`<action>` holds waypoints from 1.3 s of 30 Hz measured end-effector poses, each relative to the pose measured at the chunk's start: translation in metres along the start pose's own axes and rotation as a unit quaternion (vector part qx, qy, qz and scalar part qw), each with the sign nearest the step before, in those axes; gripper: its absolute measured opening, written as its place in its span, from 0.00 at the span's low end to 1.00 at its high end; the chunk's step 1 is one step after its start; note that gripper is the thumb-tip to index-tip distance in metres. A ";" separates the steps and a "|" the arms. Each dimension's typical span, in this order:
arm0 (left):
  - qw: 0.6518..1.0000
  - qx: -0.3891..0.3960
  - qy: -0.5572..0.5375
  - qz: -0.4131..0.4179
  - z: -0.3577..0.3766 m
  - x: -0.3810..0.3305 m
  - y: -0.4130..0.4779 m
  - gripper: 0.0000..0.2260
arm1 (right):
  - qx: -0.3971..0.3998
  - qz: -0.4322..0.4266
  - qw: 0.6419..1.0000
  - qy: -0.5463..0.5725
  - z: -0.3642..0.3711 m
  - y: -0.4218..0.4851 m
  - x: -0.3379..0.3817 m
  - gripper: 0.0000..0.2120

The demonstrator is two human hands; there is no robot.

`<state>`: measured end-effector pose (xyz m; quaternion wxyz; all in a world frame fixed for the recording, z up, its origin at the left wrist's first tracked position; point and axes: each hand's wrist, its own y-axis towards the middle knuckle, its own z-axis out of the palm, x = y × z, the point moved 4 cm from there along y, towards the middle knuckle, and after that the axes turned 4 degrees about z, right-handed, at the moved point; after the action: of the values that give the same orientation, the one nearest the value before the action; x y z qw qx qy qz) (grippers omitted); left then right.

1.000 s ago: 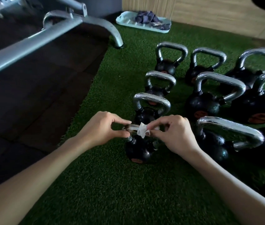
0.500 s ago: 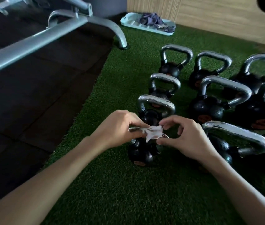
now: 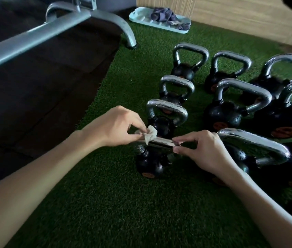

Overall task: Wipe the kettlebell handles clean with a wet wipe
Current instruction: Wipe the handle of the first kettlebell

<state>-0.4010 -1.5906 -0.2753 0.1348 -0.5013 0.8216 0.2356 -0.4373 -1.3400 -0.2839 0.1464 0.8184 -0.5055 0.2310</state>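
green turf (image 3: 116,208) covers the lower and middle part of the head view, with dark flooring (image 3: 34,108) at the left. near the centre, the closest kettlebell (image 3: 149,164) stands on the turf, its chrome handle (image 3: 162,143) lying crosswise between the two hands. the left hand (image 3: 113,127) pinches a crumpled white wet wipe (image 3: 150,134) between thumb and fingertips, pressed to the left end of that handle. the right hand (image 3: 207,151) pinches the handle's right end, thumb below and fingers above, the other fingers curled. more black kettlebells (image 3: 222,117) with chrome handles stand in rows behind and to the right. a grey metal frame (image 3: 34,37) crosses the upper left. at top centre a pale tray (image 3: 139,19) holds a purple cloth (image 3: 163,15), beside a wooden wall (image 3: 249,17).
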 end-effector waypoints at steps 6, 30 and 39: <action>0.996 -0.053 -0.045 -0.061 0.018 -0.007 -0.011 0.19 | 0.028 0.024 0.999 -0.003 -0.015 -0.009 -0.015 0.12; 0.973 -0.124 -0.176 -0.078 0.053 -0.004 -0.026 0.15 | 0.028 0.043 0.999 0.007 -0.019 -0.018 -0.031 0.14; 0.951 -0.221 -0.141 -0.163 0.096 0.000 -0.051 0.12 | 0.020 0.056 0.998 0.038 -0.019 -0.019 -0.033 0.13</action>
<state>-0.3572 -1.5605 -0.3699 0.1713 -0.6071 0.6288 0.4547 -0.4372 -1.2968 -0.2852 0.1359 0.7825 -0.5394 0.2798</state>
